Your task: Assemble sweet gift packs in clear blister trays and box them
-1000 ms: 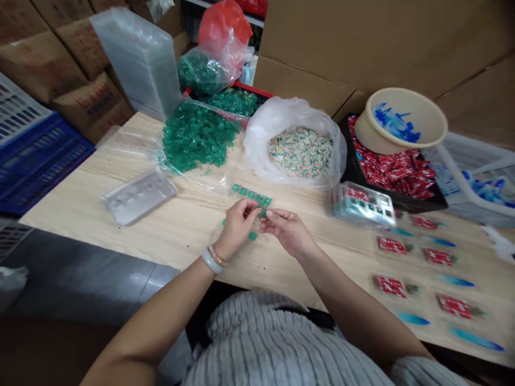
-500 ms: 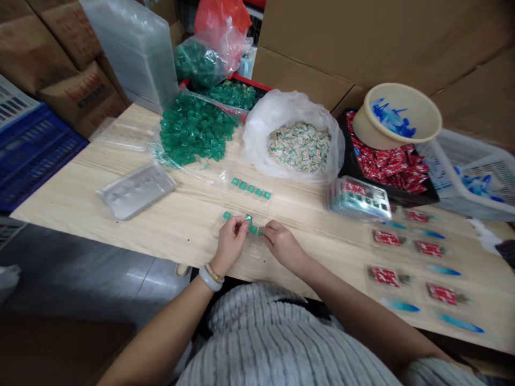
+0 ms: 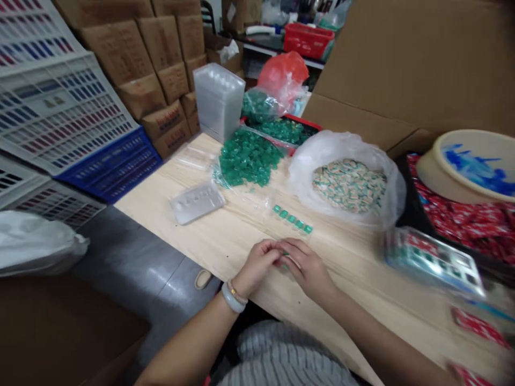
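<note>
My left hand (image 3: 259, 267) and my right hand (image 3: 311, 271) meet over the table, fingertips close together. Both are closed in a pinch around a small green square piece (image 3: 286, 254), mostly covered by the fingers. A bit of green also shows lower down between the hands; I cannot tell whether it is a separate piece. Just beyond the fingers, a row of several green squares (image 3: 291, 219) lies in a clear plastic tray. A heap of green pieces (image 3: 249, 158) sits on clear plastic further back. Right of it, a white bag (image 3: 300, 166) holds many small printed pieces (image 3: 350, 185).
Clear plastic trays (image 3: 197, 202) lie at the left, with a tall stack of trays (image 3: 219, 102) behind. To the right are packed trays (image 3: 434, 260), red packets (image 3: 454, 222) and a cream tub (image 3: 438, 177) of blue pieces. Crates (image 3: 112, 166) and cardboard surround the wooden table (image 3: 193, 246).
The view has swung to the left, so more crates and boxes show. My hands, apart over a few green pieces before, have come together at the fingertips.
</note>
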Motion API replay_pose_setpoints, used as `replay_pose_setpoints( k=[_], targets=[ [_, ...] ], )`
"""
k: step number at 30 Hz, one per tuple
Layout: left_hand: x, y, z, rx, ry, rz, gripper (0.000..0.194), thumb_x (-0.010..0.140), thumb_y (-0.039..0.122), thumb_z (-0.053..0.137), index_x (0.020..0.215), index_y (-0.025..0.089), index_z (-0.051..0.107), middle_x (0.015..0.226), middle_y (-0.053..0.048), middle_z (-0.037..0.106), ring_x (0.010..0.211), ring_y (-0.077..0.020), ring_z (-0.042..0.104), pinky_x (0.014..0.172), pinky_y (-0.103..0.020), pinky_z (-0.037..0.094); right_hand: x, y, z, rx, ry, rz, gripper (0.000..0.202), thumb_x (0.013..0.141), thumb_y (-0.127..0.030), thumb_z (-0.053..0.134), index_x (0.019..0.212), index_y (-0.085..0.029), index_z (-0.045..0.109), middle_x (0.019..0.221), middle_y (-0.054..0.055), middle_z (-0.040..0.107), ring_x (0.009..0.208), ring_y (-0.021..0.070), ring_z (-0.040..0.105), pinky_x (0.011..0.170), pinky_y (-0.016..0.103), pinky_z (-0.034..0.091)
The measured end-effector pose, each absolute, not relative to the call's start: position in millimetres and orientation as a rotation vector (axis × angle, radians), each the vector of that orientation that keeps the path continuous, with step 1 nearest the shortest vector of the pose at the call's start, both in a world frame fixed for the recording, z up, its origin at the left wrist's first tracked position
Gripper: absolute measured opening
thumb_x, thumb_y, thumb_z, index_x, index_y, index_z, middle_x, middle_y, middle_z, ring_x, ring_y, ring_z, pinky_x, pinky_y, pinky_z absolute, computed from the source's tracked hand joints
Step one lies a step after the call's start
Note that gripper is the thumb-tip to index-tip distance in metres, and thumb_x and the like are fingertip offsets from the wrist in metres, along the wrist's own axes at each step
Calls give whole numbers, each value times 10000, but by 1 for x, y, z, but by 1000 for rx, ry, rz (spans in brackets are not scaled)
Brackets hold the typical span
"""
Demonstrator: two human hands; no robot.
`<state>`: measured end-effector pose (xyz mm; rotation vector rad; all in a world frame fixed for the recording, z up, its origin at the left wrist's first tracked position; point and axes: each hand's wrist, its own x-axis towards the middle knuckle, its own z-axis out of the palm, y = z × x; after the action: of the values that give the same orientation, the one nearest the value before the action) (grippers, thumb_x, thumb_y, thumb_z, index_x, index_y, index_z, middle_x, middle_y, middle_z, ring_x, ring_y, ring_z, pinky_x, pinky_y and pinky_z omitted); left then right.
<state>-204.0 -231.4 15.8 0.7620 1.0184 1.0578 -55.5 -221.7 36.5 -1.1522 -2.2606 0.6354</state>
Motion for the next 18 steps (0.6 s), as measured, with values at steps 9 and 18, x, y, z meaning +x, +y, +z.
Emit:
replay_pose_setpoints(
  k=[9, 18],
  targets=[
    [-335, -192, 35, 1280, 1514, 1068, 287, 757, 400, 525, 842, 136, 602, 766, -64, 589, 712, -159, 551, 689, -315, 455, -171, -146, 25, -1001, -2040, 1226, 261, 775, -200, 516, 1008, -215, 633, 869, 49, 612, 748, 146, 574, 695, 301, 478],
    [-444, -147, 15, 2123, 1802, 225, 632, 578, 535, 680, 1155, 307, 559, 1348, -70, 379, 1244, -319, 275, 1020, -479, 200, -232, -91, 13, -885, -2385, 1065, 214, 731, -106, 535, 878, -179, 672, 826, 46, 579, 709, 121, 528, 668, 259, 441]
  ],
)
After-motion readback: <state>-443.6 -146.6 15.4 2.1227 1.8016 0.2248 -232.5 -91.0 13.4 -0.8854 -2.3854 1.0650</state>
